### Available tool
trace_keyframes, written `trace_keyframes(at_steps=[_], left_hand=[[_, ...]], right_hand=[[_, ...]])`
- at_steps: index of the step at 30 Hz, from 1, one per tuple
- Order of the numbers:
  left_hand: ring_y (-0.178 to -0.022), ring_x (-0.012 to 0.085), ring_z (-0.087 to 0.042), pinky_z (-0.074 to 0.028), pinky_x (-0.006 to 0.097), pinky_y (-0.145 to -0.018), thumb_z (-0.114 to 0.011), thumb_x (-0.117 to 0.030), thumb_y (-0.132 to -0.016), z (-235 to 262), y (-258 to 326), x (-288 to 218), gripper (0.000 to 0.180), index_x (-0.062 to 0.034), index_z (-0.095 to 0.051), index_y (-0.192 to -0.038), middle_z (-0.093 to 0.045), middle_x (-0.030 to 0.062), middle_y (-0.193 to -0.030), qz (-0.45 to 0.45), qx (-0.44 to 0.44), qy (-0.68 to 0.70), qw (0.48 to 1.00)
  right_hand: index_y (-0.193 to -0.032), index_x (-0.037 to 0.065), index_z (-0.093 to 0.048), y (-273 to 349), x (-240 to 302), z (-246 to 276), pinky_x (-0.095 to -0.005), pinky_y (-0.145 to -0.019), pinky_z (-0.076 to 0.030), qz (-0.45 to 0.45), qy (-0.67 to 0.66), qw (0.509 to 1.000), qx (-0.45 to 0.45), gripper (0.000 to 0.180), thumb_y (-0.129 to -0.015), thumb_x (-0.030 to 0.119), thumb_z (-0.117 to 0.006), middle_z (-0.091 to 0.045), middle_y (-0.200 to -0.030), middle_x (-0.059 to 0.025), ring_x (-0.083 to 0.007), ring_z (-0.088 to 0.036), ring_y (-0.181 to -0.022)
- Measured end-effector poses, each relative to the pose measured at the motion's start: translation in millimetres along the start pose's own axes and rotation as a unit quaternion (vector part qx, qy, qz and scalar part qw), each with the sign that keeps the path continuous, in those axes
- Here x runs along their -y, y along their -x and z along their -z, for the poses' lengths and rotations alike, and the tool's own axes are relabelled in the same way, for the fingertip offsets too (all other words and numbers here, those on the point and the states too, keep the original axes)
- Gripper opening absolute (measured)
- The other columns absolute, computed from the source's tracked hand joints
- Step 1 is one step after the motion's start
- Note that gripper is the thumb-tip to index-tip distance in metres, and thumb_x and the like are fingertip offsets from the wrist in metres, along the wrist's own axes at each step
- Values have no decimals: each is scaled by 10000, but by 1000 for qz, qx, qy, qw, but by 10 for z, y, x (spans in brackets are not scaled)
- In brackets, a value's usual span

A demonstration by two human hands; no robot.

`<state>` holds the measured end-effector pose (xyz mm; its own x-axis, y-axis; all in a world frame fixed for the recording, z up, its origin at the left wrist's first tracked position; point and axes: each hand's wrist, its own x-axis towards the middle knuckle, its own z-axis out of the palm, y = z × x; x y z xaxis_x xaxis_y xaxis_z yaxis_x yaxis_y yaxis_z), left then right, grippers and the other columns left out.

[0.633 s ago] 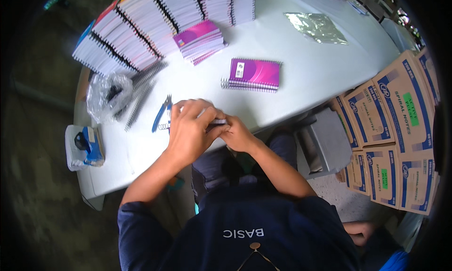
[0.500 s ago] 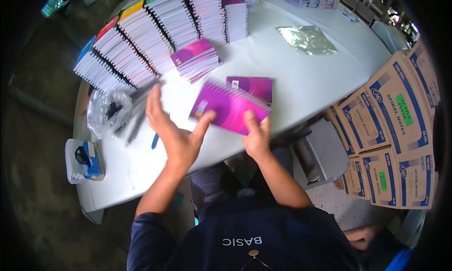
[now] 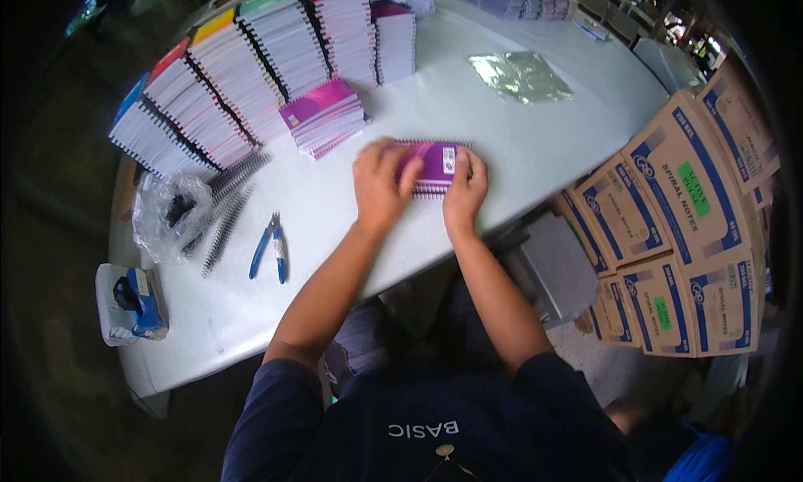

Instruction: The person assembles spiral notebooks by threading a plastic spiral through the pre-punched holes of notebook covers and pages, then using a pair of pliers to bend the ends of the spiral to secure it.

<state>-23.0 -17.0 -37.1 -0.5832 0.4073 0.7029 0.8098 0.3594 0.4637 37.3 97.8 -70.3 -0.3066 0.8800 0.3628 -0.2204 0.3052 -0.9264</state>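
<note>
Purple spiral notebooks (image 3: 433, 165) lie together on the table, a white label showing on the top one. Wire coils show along both the far and near edges of this small pile. My left hand (image 3: 382, 185) grips its left end, with the thumb toward the cover. Around the right end are the curled fingers of my right hand (image 3: 465, 191). Just beyond and to the left sits another stack of purple notebooks (image 3: 324, 114), lying flat.
Tall rows of spiral-bound notebooks (image 3: 226, 89) stand at the far left. Blue-handled cutting pliers (image 3: 269, 249), loose black coils (image 3: 224, 223), a clear plastic bag (image 3: 163, 218) and a small blue-and-white box (image 3: 144, 302) lie left. A shiny plastic sheet (image 3: 520, 76) is beyond; cardboard boxes (image 3: 677, 223) stand right.
The notebook that my right hand held up is now down on the other one at the table. My left hand, open before, has moved right and closed on the left end.
</note>
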Motion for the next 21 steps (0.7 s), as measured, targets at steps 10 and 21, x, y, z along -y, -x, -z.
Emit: trace_keyframes(at_steps=[10,21], left_hand=[[-684,230,-553,-456,346,-657,-617,-289,-898,-101,27,148,345,25,-617,-754,-567,136,-813,266,-94,103,954],[-698,280,-557,-453,380,-653,-656,-280,-861,-177,-80,237,352,8,-600,-667,-569,160,-809,268,-59,90,957]], right_hand=[[-930,-5,-632,-63,64,-154,-340,-723,-475,27,71,997,-29,201,-879,189,-634,-566,-939,-104,-216,-574,-818],[-885,-47,-652,-246,0,-244,-326,-717,-467,0,111,992,-58,325,-882,278,-633,-634,-844,-109,-184,-585,-773]])
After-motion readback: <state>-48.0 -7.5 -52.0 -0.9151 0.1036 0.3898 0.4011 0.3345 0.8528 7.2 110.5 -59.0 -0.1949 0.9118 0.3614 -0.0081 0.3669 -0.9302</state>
